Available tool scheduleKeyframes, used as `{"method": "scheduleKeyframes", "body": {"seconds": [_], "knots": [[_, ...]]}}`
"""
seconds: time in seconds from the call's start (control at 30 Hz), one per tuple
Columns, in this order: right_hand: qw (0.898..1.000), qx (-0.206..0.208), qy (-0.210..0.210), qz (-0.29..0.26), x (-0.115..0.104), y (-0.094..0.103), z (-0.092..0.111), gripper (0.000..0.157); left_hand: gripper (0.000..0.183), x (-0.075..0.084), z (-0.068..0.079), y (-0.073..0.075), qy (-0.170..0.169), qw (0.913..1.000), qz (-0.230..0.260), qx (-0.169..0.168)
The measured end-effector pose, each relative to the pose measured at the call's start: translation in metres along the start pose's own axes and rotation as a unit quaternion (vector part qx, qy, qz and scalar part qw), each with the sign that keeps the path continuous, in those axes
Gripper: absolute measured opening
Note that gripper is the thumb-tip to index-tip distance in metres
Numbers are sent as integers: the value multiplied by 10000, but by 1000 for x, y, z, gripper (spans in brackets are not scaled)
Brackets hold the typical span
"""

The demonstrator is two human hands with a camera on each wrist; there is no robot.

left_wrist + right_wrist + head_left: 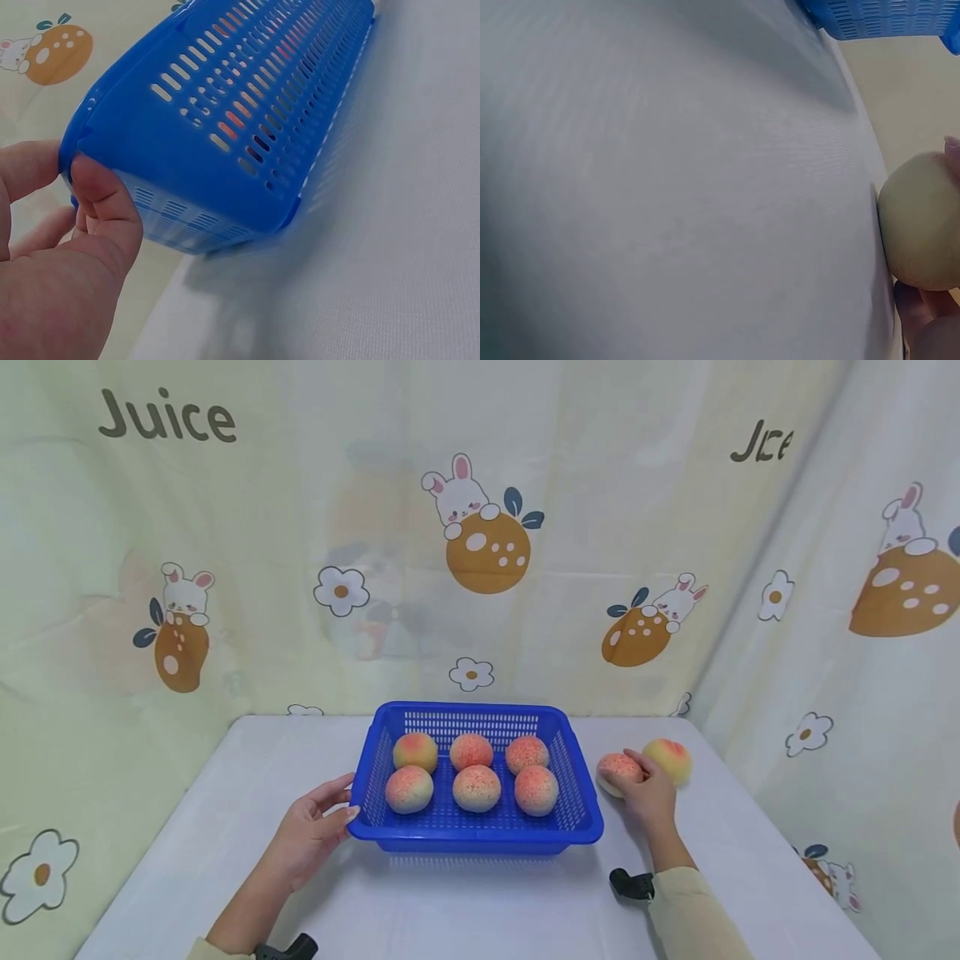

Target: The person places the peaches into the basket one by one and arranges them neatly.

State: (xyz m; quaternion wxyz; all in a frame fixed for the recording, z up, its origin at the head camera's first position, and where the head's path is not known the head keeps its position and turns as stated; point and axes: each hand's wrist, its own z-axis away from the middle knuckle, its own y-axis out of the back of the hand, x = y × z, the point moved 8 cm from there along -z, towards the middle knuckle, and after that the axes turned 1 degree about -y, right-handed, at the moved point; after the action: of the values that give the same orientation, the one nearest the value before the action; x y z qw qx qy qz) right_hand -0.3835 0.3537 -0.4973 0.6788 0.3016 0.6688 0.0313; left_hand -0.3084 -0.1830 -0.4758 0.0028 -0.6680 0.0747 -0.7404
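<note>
A blue plastic basket (480, 835) stands on the table with several peaches (476, 788) in two rows inside it. At its left side, my left hand (309, 833) pinches the rim near the front corner; the left wrist view shows the thumb on the basket's outer wall (150, 150). Right of the basket, my right hand (651, 795) grips a red-speckled peach (617, 772) at the table surface. The right wrist view catches only the pale side of this peach (921, 225) and a few fingertips. Just behind that hand lies a yellow peach (672, 758) with a red blush.
A white cloth covers the table (480, 910). Printed curtains (285, 527) with rabbits, fruit and flowers hang behind it and along the right side. A black strap-on device (632, 885) sits at the right wrist, another (288, 948) at the left.
</note>
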Motion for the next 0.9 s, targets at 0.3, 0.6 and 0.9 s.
{"method": "scheduleKeyframes", "body": {"seconds": [0.3, 0.6, 0.9], "knots": [[10000, 13, -49, 14, -4, -2, 2, 75, 65, 0, 0, 2, 37, 9999, 107, 24], [9998, 51, -55, 162, -2, -3, 0, 73, 65, -1, 0, 3, 27, 9999, 167, 10], [9987, -87, -265, 425, 0, 0, 3, 73, 64, -1, 0, -1, 64, 9997, 228, -17]]}}
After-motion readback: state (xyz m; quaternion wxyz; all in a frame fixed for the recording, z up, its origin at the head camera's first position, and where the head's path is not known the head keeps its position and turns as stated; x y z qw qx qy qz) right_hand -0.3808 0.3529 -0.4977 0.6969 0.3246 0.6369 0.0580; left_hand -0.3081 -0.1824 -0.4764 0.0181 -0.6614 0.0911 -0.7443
